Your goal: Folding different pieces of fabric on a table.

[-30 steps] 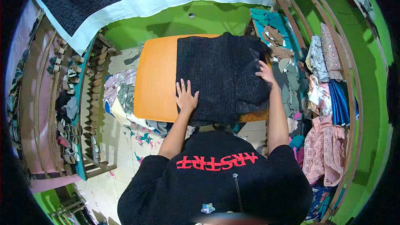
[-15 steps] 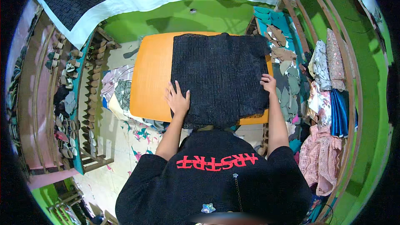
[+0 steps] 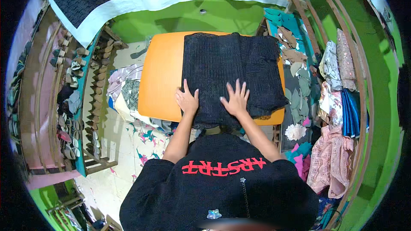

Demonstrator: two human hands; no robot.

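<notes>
A black, ribbed, lace-like cloth (image 3: pixel 214 64) lies folded over the middle and right of an orange table (image 3: pixel 160 72). My left hand (image 3: pixel 187 101) rests at the cloth's left edge, fingers apart, partly over the bare tabletop. On the near middle part of the cloth, my right hand (image 3: pixel 236 99) lies flat with its fingers spread. Neither hand grips anything. The cloth's right side is uneven, and its near edge hangs toward my body.
Wooden racks of shoes (image 3: pixel 96 90) stand to the left. At the right, a bench holds cut green and brown pieces (image 3: pixel 295 60), beside folded fabrics (image 3: pixel 327 158). Cloth bundles (image 3: pixel 124 83) lie left of the table; scraps (image 3: pixel 145 139) litter the floor.
My right hand has moved left from the cloth's right edge onto its middle and spread flat. My left hand has shifted slightly along the left edge. The cloth's right side lies differently.
</notes>
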